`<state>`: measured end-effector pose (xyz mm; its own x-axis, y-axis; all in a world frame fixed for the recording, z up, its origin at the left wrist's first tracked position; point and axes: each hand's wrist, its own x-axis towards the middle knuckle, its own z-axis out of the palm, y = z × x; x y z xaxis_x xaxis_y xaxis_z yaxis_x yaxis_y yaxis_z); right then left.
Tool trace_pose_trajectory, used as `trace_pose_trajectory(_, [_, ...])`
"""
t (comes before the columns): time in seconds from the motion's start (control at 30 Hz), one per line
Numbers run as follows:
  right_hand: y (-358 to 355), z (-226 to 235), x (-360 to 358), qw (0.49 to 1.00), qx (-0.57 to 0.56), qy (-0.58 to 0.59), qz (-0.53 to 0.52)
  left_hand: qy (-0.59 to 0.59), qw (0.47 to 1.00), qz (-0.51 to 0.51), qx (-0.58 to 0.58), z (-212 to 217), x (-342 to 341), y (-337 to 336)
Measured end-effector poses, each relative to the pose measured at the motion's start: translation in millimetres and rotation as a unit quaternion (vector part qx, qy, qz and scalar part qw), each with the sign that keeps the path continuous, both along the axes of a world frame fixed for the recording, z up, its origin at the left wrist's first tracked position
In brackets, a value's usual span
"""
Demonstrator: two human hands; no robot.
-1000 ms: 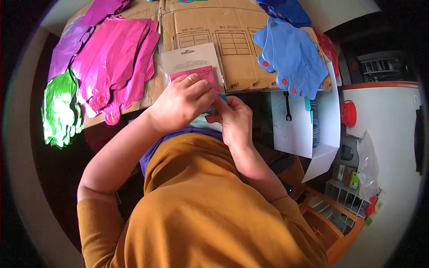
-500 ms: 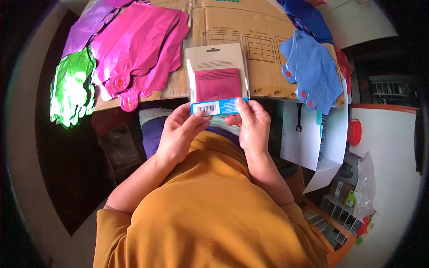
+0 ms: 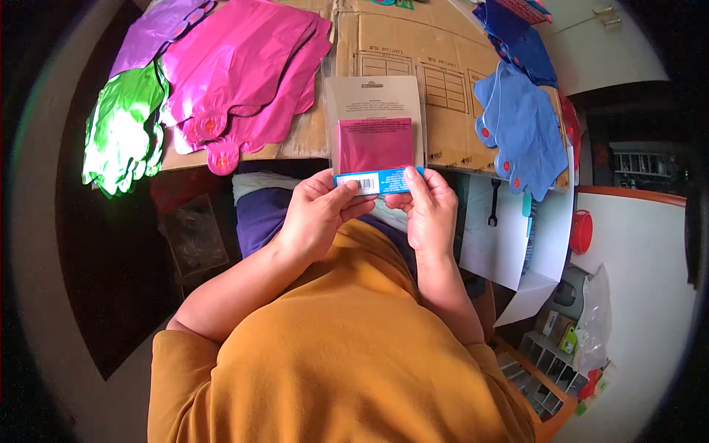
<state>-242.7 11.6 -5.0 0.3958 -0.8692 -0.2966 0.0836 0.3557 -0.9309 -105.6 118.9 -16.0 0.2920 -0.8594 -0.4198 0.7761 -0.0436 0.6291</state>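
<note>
A clear-fronted package (image 3: 375, 144) with a hanging slot at its top and a blue strip with a barcode along its lower edge is held up before me. Inside it lies a folded magenta foil piece. My left hand (image 3: 317, 214) pinches the package's lower left corner, thumb on the blue strip. At the lower right corner my right hand (image 3: 428, 210) grips it the same way. Beyond my left hand, flat pink foil balloons (image 3: 240, 63) lie stacked on the cardboard surface (image 3: 402, 33); the package overlaps the cardboard's near edge.
At the left hang green foil balloons (image 3: 122, 125) below purple ones (image 3: 151, 37). Light blue foil balloons (image 3: 521, 129) lie over the right edge, dark blue ones (image 3: 528, 55) behind them. A white panel (image 3: 495, 251) with a dark wrench-shaped piece (image 3: 494, 203) stands below right.
The view has shifted a little, so the package and both hands appear slightly farther right. Both hands keep the same hold on the package.
</note>
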Motion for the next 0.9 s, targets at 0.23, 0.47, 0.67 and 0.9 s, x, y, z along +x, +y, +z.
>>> trace_pose_trajectory(0.23, [2.3, 4.8, 5.0, 1.000, 0.000, 0.029, -0.003, -0.022, 0.998, 0.024, 0.055, 10.0, -1.8, -4.2])
trace_pose_trajectory(0.47, [1.3, -1.3, 10.6, 1.000, 0.008, 0.009, -0.026, -0.001, 0.999, 0.036, 0.000, 12.5, -5.8, -2.0])
trace_pose_trajectory(0.67, [-1.6, -4.8, 1.0, 0.998, 0.005, 0.017, 0.056, -0.007, 0.999, 0.037, 0.026, 1.6, -0.3, 1.6])
trace_pose_trajectory(0.9, [1.3, 2.2, -5.1, 0.978, 0.067, -0.094, 0.174, -0.055, 0.998, 0.027, 0.029, 10.8, -1.7, -4.1])
